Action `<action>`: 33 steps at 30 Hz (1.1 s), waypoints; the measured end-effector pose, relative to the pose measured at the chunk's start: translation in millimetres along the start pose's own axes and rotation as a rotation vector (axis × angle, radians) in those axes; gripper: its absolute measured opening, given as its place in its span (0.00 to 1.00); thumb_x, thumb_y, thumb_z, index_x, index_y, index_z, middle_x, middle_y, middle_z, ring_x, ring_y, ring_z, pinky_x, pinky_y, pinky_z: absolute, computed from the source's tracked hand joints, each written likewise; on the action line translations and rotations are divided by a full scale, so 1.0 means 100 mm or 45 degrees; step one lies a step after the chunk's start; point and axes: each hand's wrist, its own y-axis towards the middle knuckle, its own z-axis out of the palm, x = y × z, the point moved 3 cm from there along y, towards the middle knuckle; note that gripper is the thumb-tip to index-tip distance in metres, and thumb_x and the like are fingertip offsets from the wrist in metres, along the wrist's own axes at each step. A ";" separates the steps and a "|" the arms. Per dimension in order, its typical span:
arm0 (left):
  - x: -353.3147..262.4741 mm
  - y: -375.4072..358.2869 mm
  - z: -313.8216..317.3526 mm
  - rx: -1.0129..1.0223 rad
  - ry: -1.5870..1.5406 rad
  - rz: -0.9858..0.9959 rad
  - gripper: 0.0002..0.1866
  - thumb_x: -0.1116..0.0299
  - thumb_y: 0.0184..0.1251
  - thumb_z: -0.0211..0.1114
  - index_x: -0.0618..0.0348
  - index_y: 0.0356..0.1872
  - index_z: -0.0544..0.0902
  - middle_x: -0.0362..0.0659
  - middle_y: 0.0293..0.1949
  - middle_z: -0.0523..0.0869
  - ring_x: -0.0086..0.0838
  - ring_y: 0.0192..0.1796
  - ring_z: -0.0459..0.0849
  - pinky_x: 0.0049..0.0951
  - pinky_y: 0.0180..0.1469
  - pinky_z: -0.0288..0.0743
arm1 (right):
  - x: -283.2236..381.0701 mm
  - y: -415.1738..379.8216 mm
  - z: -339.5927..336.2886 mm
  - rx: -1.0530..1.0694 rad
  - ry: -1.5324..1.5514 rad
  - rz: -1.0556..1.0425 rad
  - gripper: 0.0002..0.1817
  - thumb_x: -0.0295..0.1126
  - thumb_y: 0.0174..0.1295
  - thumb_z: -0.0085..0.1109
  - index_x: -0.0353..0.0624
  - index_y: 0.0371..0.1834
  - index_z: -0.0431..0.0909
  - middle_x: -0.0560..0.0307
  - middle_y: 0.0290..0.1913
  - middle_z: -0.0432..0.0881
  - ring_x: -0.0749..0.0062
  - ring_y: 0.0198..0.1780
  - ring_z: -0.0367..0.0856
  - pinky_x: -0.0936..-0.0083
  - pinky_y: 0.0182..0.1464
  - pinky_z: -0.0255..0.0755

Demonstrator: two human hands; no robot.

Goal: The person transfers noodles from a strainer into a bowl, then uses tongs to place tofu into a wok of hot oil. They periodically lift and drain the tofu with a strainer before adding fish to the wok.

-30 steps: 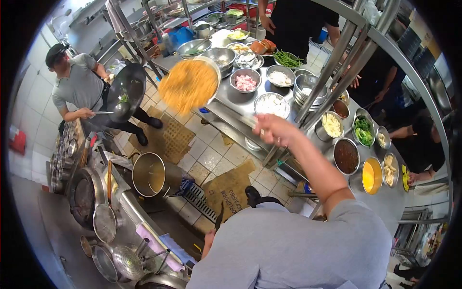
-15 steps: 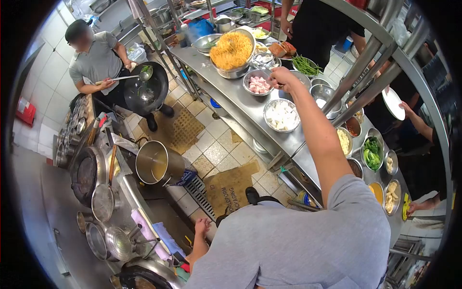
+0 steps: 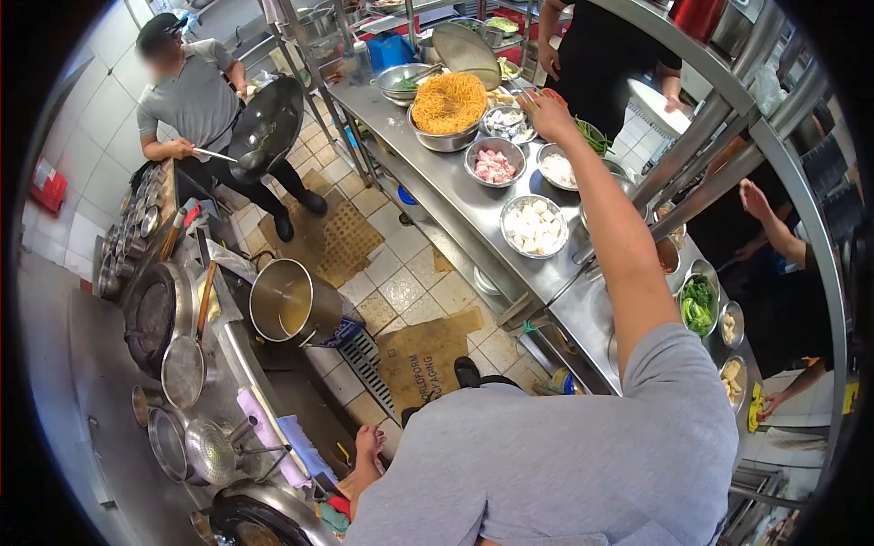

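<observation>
My right hand [image 3: 543,114] reaches across the steel counter [image 3: 464,196], with its fingers closed round something I cannot make out. It is beside a bowl of whitish-grey pieces [image 3: 507,125] and above a bowl of white pieces [image 3: 558,167]. Nearer me stand a bowl of pink meat [image 3: 494,166] and a bowl of white chunks [image 3: 534,227]. A large bowl heaped with orange noodles [image 3: 449,103] lies to their left. Low down, my left hand [image 3: 369,441] hangs near the stove edge, its fingers curled in with nothing seen in them.
A person [image 3: 187,100] at the back left holds a black wok [image 3: 264,127] and a ladle. A tall pot [image 3: 293,300] stands by the stove. Steel rack posts [image 3: 692,118] rise on the right. More people stand beyond the counter.
My right hand has moved farther out, from beside the pink meat. A round metal pan behind the noodles now stands tilted up. The person's wok and ladle have shifted, and the ladle is lower.
</observation>
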 end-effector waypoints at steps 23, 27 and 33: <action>0.75 -0.23 -0.57 -0.137 0.251 0.026 0.08 0.65 0.59 0.51 0.56 0.27 0.73 0.40 0.19 0.74 0.28 0.21 0.73 0.28 0.20 0.65 | 1.47 -2.78 1.00 1.163 2.210 0.792 0.10 0.20 0.56 0.45 0.42 0.41 0.64 0.62 0.26 0.70 0.92 0.11 0.56 0.93 0.09 0.51; 1.15 -0.12 -0.77 -0.172 0.213 0.135 0.10 0.65 0.59 0.50 0.58 0.25 0.75 0.41 0.19 0.75 0.28 0.22 0.73 0.30 0.22 0.67 | 2.19 -3.46 1.55 1.826 2.094 0.801 0.20 0.22 0.60 0.42 0.39 0.57 0.59 0.66 0.25 0.66 0.93 0.11 0.54 0.95 0.08 0.49; 0.67 -0.71 -0.73 -0.385 -0.174 0.265 0.08 0.68 0.57 0.52 0.61 0.29 0.76 0.42 0.18 0.75 0.26 0.20 0.74 0.25 0.22 0.69 | 4.00 -4.12 2.23 2.427 1.648 0.471 0.18 0.26 0.62 0.39 0.42 0.57 0.61 0.62 0.26 0.68 0.90 0.10 0.54 0.93 0.08 0.47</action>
